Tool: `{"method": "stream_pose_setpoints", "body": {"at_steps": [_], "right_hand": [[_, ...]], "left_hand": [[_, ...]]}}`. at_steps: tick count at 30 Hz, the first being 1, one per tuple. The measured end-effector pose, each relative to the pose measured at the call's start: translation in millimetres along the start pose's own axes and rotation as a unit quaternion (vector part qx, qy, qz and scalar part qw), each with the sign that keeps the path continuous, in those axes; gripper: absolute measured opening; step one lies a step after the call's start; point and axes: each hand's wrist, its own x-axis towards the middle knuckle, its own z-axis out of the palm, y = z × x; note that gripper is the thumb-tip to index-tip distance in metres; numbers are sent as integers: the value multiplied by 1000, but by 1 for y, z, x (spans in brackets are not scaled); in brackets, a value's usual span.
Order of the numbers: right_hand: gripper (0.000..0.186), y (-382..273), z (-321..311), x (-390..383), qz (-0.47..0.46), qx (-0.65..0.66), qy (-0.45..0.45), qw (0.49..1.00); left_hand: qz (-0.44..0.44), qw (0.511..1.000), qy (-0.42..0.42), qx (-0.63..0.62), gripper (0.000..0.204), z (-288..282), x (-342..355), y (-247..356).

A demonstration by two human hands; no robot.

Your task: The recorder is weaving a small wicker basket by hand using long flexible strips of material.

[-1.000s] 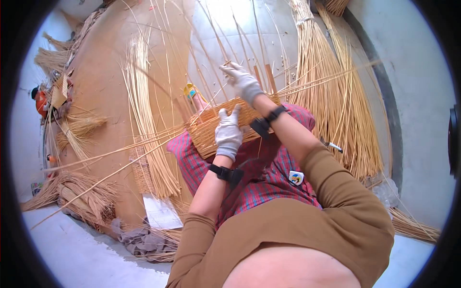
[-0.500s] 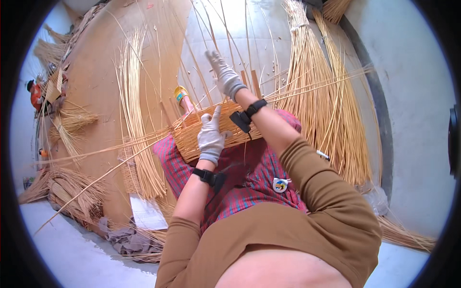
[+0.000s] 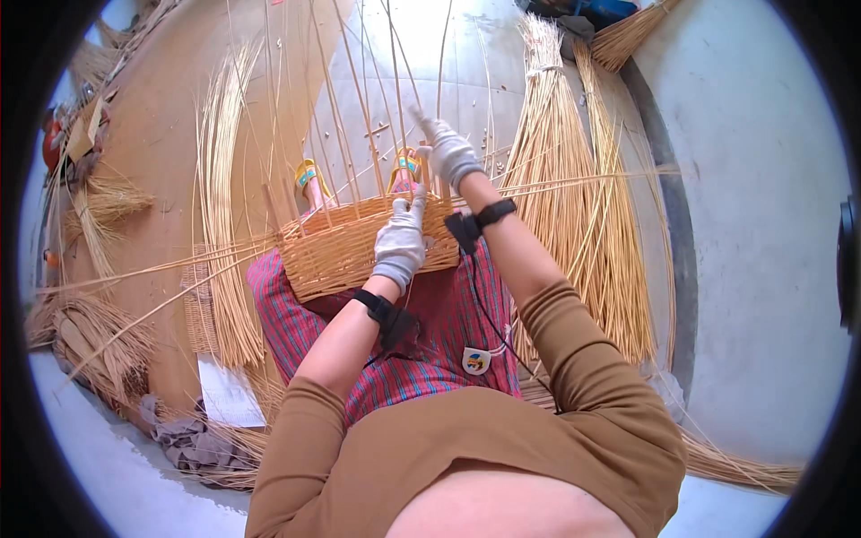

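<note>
A half-woven wicker basket (image 3: 332, 260) rests across my lap, with long thin upright stakes (image 3: 366, 121) rising from its far edge. My left hand (image 3: 400, 242), in a pale work glove, is closed on the basket's near wall towards its right end, one finger pointing up past the rim. Above the right end, my gloved right hand (image 3: 450, 152) is beside the uprights, its fingers stretched up and to the left and slightly blurred; I see nothing held in it. Loose weaving strands (image 3: 170, 267) stick out from the basket's left end, and others (image 3: 583, 179) run out to the right.
Tall bundles of wicker rods (image 3: 574, 224) lie on the right near the wall. On the left are a long loose bundle (image 3: 220, 206), a woven panel (image 3: 199, 305), a white sheet (image 3: 231, 394) and a crumpled grey cloth (image 3: 193, 444). My sandalled foot (image 3: 311, 179) is beyond the basket.
The view has shifted, so the basket appears farther left and both sandalled feet show. My right hand has come down closer to the basket's right end; my left hand stays on its wall.
</note>
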Motion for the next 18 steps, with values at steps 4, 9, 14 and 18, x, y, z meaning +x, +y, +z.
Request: {"method": "stream_pose_setpoints", "body": {"at_steps": [4, 9, 14, 18], "right_hand": [[52, 37, -25, -17, 228, 535, 138, 802], [20, 76, -52, -84, 474, 432, 50, 766], [19, 90, -53, -79, 400, 426, 70, 809], [19, 70, -46, -67, 400, 429, 52, 808]], "left_hand": [[2, 999, 22, 47, 98, 5, -7, -14], [222, 966, 32, 130, 67, 53, -79, -38], [327, 927, -174, -58, 49, 12, -92, -15], [226, 961, 157, -22, 82, -21, 1, 9]]}}
